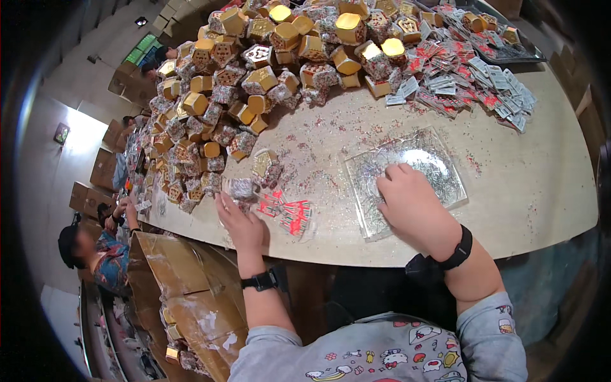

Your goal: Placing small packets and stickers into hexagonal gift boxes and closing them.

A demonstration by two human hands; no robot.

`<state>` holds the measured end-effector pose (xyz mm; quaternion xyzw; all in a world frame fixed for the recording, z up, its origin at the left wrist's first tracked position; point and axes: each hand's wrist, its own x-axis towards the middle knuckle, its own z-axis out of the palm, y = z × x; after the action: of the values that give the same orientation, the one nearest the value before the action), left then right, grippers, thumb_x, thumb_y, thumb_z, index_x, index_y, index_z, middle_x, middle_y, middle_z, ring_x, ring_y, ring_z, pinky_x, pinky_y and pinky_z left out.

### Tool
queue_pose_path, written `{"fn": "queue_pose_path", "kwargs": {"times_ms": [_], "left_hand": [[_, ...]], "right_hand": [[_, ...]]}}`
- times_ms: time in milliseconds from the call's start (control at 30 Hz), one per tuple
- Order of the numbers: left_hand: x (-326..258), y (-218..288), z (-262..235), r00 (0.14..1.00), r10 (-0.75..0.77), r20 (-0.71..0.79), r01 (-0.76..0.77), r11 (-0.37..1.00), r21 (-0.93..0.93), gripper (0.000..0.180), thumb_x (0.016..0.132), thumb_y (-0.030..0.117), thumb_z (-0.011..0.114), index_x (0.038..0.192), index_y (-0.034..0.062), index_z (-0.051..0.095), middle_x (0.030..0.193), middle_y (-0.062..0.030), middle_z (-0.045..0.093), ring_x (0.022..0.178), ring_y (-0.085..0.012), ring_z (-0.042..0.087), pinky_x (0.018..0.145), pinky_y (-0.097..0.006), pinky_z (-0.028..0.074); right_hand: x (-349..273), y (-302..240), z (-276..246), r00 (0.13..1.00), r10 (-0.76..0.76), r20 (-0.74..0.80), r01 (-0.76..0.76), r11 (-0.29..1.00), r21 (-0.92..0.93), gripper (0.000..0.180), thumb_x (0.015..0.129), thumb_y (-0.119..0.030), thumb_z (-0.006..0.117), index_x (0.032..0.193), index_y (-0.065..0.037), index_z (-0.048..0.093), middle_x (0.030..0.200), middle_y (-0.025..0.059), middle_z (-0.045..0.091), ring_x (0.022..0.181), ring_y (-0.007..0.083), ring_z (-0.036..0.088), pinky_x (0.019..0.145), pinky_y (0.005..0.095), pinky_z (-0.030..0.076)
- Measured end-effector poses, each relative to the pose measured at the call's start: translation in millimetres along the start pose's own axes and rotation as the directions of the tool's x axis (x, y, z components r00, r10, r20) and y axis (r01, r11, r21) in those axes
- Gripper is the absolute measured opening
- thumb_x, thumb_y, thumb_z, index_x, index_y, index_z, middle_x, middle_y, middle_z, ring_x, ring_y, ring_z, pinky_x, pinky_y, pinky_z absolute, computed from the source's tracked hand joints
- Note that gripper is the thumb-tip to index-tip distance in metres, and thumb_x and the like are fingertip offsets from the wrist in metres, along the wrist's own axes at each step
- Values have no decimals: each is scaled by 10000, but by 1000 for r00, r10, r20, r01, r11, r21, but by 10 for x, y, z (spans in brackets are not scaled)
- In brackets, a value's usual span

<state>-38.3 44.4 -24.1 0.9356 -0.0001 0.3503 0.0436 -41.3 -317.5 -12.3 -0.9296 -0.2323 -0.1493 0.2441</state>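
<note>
My left hand [242, 226] is at the near edge of the table with its fingers stretched out. Their tips touch the near side of a small glittery house-shaped ornament [242, 188]. Just beyond that lies another ornament [264, 164] with a gold face. Red and white printed tags [294, 213] are spread in a small bunch to the right of this hand. My right hand [410, 202] reaches over a clear square tray [459, 198] of thin silvery wire pieces [439, 167]. Its fingers are curled together and pointing down; what they pinch is hidden.
A large heap of gold and glitter ornaments [261, 79] covers the far left of the table. Loose tags [445, 79] are piled at the far right beside a dark tray [528, 54]. Glitter specks the tabletop [541, 159]. A cardboard box [184, 280] stands at left, near a co-worker [111, 261].
</note>
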Motion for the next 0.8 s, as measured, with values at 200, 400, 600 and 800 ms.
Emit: {"fn": "queue_pose_path", "kwargs": {"times_ms": [200,400,600,800], "left_hand": [[-277,505,-363,846,249,471,-13,894,-448,601,686,-54,470,1283,5,501,1326,-246,423,1254,-402,402,1041,-439,347],[-326,488,-350,846,280,454,-55,893,-447,574,688,-4,531,1261,27,539,1311,-225,479,1157,-389,491,993,-429,398],[-20,676,-325,825,354,440,-232,923,-308,517,710,78,646,1216,31,552,1243,-183,530,1154,-366,481,983,-435,408],[113,624,-227,786,372,494,-183,903,-388,465,724,76,674,1176,35,569,1132,-141,568,1074,-333,513,916,-415,436]], "right_hand": [[-39,38,-50,987,21,162,-17,1000,-24,68,714,-56,580,761,-49,629,852,114,588,871,279,564,713,406,456],[14,14,8,991,-14,130,13,1000,12,70,703,-45,578,759,-49,621,747,105,596,795,283,585,673,393,476],[67,28,54,1000,-8,10,7,996,85,68,704,-36,566,761,-45,601,718,120,601,743,307,600,665,413,492],[75,35,122,998,59,-32,-53,985,167,66,761,-97,583,756,-32,585,696,145,588,728,348,589,660,453,474]]}}
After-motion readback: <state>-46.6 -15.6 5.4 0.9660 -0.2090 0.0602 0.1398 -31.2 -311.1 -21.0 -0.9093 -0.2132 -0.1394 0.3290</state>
